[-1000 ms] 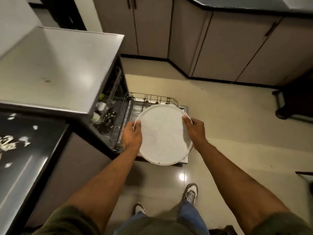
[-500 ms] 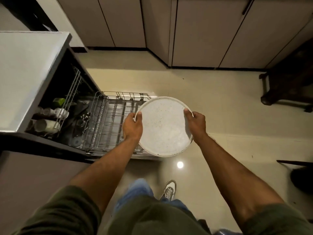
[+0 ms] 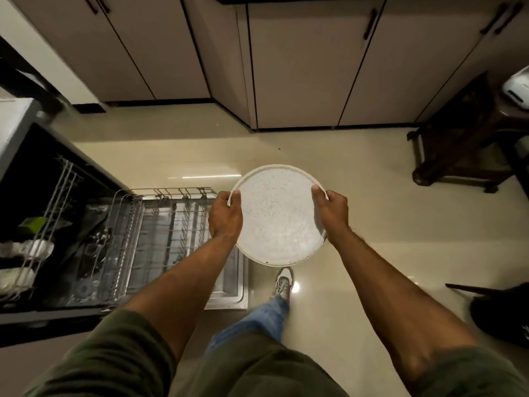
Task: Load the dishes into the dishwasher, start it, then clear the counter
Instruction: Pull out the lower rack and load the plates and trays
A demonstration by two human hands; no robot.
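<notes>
I hold a large round white speckled plate (image 3: pixel 279 216) flat in front of me, above the floor. My left hand (image 3: pixel 224 217) grips its left rim with the thumb on top. My right hand (image 3: pixel 332 214) grips the right rim the same way. To the left, the dishwasher (image 3: pixel 43 173) stands open, its door down and the wire lower rack (image 3: pixel 171 230) pulled out onto the door. The plate hangs just right of the rack's far corner. Cups and a green item (image 3: pixel 33 224) sit on the upper rack deep inside.
Beige cabinet doors (image 3: pixel 300 67) run along the far side. A dark wooden stool (image 3: pixel 458 144) stands at the right with a white appliance (image 3: pixel 518 87) beside it. A dark object (image 3: pixel 501 313) lies on the floor at lower right. My shoe (image 3: pixel 283 283) is under the plate.
I have stepped right and forward; the dishwasher and rack slid left in view. The plate, first over the rack, now hangs past its right edge over the floor. Both grips are unchanged.
</notes>
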